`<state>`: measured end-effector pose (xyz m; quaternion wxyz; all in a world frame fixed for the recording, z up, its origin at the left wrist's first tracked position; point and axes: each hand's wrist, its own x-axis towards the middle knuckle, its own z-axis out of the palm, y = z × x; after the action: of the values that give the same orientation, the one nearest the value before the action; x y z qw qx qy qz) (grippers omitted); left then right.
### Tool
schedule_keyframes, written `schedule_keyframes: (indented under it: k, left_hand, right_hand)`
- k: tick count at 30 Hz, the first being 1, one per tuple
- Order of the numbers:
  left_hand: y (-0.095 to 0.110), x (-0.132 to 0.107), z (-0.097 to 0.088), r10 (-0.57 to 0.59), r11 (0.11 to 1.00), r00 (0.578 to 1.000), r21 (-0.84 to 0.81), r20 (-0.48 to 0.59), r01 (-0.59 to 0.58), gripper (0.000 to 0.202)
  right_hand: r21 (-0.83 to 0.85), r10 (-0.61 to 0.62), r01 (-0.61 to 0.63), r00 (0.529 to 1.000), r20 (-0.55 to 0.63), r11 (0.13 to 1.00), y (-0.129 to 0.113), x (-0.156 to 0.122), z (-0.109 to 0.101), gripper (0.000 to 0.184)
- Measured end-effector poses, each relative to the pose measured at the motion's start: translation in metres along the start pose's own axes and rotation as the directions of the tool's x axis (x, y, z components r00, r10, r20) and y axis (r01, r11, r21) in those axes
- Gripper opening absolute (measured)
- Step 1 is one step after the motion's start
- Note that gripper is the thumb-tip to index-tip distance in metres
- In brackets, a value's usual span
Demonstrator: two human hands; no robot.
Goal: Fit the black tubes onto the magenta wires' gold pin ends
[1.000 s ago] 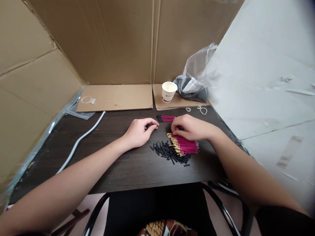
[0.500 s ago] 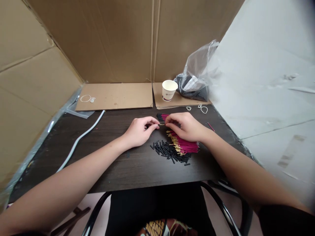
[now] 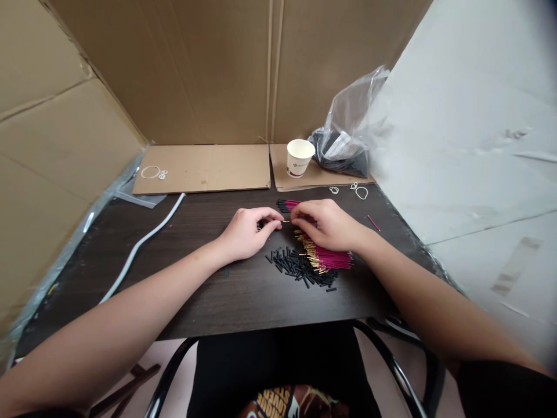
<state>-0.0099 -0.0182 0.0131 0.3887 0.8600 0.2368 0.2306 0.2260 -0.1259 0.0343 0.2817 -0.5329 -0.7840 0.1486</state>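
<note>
Your left hand [image 3: 250, 233] and your right hand [image 3: 328, 223] face each other over the dark brown table [image 3: 209, 313], with a thin gold-coloured pin [image 3: 286, 221] between them.
Your right fingertips are closed together on the pin; whether your left fingertips also clamp something, I cannot tell. Partly under your right hand lies the pile of magenta, gold-ended wires [image 3: 331, 257], touching the heap of short black tubes [image 3: 291, 267].

cup [image 3: 297, 167]: logo and lettering, too small to read | bag label [image 3: 342, 146]: illegible | clothing [image 3: 274, 402]: yellow capitals, full wording unclear
</note>
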Motion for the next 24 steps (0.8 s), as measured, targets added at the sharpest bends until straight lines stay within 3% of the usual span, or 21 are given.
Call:
schedule_keyframes:
  k: [8, 24]
  left_hand:
    - [-0.006, -0.003, 0.004, 0.119, 0.991, 0.993, 0.062, -0.018, -0.117, 0.018]
    - [-0.001, -0.002, 0.002, 0.096, 0.995, 0.995, 0.014, 0.009, -0.096, 0.018]
  right_hand:
    - [0.027, 0.029, -0.029, 1.000, -0.006, 0.999, -0.002, 0.001, 0.009, 0.016]
    - [0.053, 0.006, -0.004, 1.000, -0.028, 0.999, 0.001, 0.002, 0.018, 0.014]
